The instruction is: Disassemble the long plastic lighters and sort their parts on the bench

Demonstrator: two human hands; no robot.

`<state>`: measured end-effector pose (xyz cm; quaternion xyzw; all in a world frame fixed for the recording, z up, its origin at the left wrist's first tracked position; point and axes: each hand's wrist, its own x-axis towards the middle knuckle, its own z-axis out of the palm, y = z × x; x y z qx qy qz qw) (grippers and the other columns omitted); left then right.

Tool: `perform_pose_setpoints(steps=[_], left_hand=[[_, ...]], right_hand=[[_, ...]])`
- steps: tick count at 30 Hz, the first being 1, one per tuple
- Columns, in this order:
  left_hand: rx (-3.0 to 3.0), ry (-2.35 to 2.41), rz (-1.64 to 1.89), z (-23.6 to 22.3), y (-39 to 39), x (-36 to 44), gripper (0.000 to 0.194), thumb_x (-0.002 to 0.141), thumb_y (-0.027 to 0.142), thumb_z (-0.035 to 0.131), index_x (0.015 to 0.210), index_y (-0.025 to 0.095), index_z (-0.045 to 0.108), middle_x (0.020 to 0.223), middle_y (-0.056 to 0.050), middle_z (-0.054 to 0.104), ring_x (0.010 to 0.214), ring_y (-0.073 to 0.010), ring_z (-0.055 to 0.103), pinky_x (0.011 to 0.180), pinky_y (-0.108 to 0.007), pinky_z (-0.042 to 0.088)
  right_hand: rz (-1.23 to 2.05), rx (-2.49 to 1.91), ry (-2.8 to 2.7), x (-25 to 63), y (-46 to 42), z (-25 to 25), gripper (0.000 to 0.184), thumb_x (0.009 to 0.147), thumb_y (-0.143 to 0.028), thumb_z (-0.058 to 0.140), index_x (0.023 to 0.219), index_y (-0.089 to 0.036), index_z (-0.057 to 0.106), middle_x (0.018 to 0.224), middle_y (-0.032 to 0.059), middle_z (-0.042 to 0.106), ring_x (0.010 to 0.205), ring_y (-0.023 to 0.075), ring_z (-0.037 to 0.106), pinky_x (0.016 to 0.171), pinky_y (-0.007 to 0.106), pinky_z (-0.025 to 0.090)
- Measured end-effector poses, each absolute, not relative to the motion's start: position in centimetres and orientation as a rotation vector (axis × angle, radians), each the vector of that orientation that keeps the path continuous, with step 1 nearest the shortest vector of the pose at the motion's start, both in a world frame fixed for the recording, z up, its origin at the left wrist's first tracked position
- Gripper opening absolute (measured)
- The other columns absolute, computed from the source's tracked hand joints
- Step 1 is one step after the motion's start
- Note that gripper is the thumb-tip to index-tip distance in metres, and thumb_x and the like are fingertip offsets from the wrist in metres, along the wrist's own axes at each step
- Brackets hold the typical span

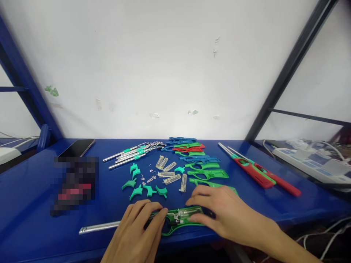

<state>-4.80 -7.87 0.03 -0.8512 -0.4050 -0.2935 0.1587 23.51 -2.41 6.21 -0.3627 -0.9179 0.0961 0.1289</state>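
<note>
A half-built green lighter (181,219) with a long metal tube (100,227) lies flat near the front edge of the blue table (33,226). My left hand (137,233) presses its fingers on the handle's left part. My right hand (222,213) rests on the right end, fingers pressed down on the clear tank section. Just beyond my hands lie several teal trigger pieces (142,188), clear plastic tanks (171,174) and tiny pale parts.
Green, blue and red handle shells (201,164) are stacked mid-table, metal tubes with teal collars (128,155) to their left. Finished red and green lighters (260,175) lie at right. A dark phone (78,147) lies at back left; a power strip (309,162) sits far right.
</note>
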Motion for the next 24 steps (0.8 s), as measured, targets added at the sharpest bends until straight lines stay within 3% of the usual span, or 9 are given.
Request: perform_pose_setpoints(steps=[4,7,10,13,24], left_hand=[[-2.505,-1.129,-0.824,0.6,-7.3,-3.6,0.045,0.097,0.006,0.053,0.136,0.024,0.065,0.120,-0.003,0.071,0.109,-0.0214,0.064,0.095,-0.034,0.058],[-2.516,-1.154,-0.910,1.1,-6.7,-2.7,0.034,0.098,0.008,0.054,0.126,0.022,0.068,0.112,-0.004,0.071,0.098,-0.0210,0.064,0.085,-0.034,0.059],[-2.512,-1.151,-1.041,1.3,-6.3,-2.3,0.025,0.102,0.010,0.052,0.116,0.022,0.069,0.102,-0.002,0.070,0.090,-0.0195,0.062,0.080,-0.033,0.058],[-2.515,-1.134,-1.105,0.8,-6.0,-2.3,0.029,0.101,0.004,0.049,0.110,0.023,0.069,0.097,0.000,0.070,0.086,-0.0177,0.061,0.077,-0.030,0.056],[-2.509,-1.102,-1.077,0.2,-6.3,-2.0,0.034,0.096,-0.002,0.047,0.110,0.021,0.068,0.097,-0.002,0.071,0.087,-0.0188,0.063,0.077,-0.030,0.057]], right_hand=[[0.109,-0.983,-2.730,23.2,-2.6,5.3,0.016,0.110,-0.039,0.062,0.119,-0.032,0.073,0.108,-0.0047,0.076,0.081,0.0156,0.074,0.058,0.032,0.032],[0.017,-0.924,-2.683,23.0,-2.5,5.0,0.018,0.113,-0.035,0.055,0.122,-0.030,0.070,0.113,-0.0043,0.077,0.082,0.0159,0.074,0.057,0.034,0.031],[0.009,-0.894,-2.639,23.0,-3.0,4.7,0.020,0.116,-0.035,0.048,0.123,-0.028,0.066,0.107,-0.0044,0.078,0.079,0.0162,0.073,0.059,0.035,0.034],[-0.022,-0.868,-2.617,23.1,-3.3,4.5,0.023,0.117,-0.037,0.045,0.124,-0.028,0.065,0.100,-0.0044,0.079,0.074,0.0164,0.073,0.059,0.035,0.036],[-0.089,-0.849,-2.560,23.8,-3.1,4.6,0.024,0.114,-0.028,0.047,0.122,-0.026,0.069,0.112,0.0017,0.084,0.083,0.0207,0.080,0.066,0.032,0.053]])
